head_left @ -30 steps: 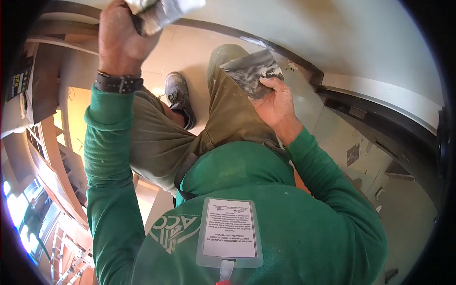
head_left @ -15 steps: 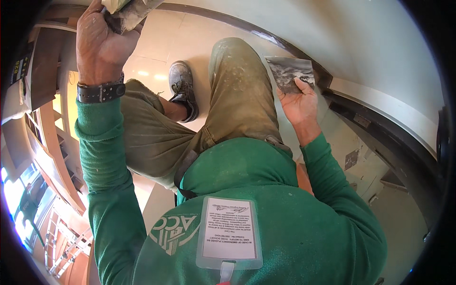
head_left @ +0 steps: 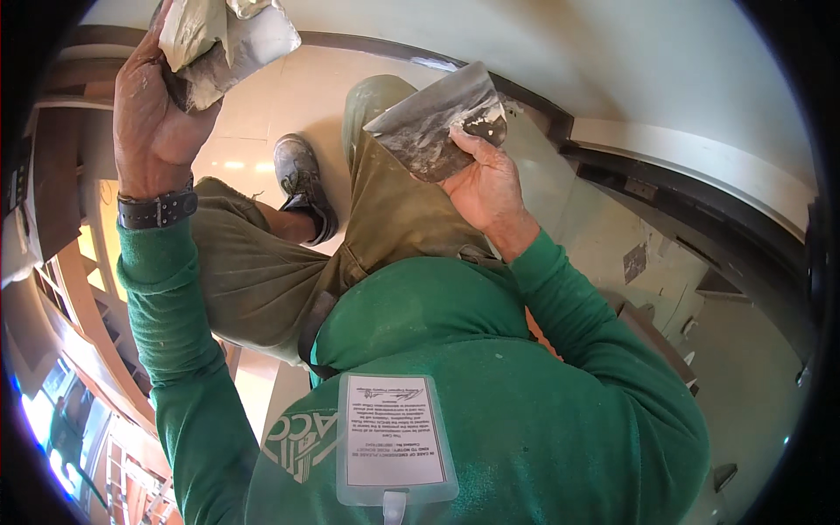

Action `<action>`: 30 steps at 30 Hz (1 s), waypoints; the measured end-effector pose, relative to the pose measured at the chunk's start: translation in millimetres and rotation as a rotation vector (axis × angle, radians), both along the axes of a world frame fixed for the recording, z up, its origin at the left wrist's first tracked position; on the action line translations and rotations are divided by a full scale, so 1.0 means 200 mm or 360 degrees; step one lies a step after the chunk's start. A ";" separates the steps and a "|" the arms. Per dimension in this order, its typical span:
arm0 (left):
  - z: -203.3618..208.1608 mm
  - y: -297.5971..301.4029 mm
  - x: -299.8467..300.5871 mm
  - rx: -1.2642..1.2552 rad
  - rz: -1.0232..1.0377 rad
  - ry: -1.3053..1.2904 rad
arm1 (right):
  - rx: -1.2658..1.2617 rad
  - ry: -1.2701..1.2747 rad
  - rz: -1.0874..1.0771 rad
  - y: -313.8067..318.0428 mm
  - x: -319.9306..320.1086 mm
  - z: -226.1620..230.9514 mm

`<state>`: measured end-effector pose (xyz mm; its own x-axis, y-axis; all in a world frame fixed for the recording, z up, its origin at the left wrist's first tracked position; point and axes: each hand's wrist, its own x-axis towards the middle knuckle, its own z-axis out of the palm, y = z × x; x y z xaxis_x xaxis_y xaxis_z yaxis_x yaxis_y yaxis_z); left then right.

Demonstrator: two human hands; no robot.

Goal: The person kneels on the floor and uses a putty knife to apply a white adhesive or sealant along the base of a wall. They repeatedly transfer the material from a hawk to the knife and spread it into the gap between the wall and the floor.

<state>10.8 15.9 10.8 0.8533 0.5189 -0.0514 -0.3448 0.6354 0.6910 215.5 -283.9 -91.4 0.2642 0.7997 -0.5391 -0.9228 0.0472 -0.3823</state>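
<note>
At 12 o'clock, the blade (head_left: 420, 131) looks light and stiff, its smeared face probably slippery; the near edge appears the soundest hold. The right hand (head_left: 488, 182) grips it there, thumb on top, elbow bent. At 11 o'clock, the raised left hand (head_left: 157, 127) holds a plate (head_left: 262, 48) bearing soft-looking putty (head_left: 192, 33); its fingers are partly hidden.

- Left: flat grey metal plate (head_left: 249, 54) in your left hand (head_left: 153, 131), cream paste (head_left: 194, 33) on it.
- Right: thin grey metal blade (head_left: 429, 122) in your right hand (head_left: 487, 188), partly over your olive cloth-clad right leg (head_left: 385, 214).
- Between them: grey laced shoe (head_left: 299, 175) on beige tiled floor (head_left: 249, 114).
- Dark baseboard (head_left: 363, 45) beyond the shoe.
</note>
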 end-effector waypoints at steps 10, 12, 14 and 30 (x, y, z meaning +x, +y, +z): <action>-0.06 -0.02 0.20 -0.0030 -0.0269 0.0110 | -0.0040 -0.0103 -0.0212 -0.11 0.02 0.11; -0.07 -0.06 0.26 -0.0015 -0.0316 0.0183 | -0.0018 -0.0059 -0.0319 -0.13 0.02 0.13; -0.07 -0.10 0.31 -0.0045 -0.0294 0.0350 | -0.0054 -0.0111 -0.0377 -0.16 0.02 0.15; 0.06 -0.37 0.56 0.0621 -0.0390 0.1064 | 0.0047 -0.3634 0.0211 -0.19 0.29 0.68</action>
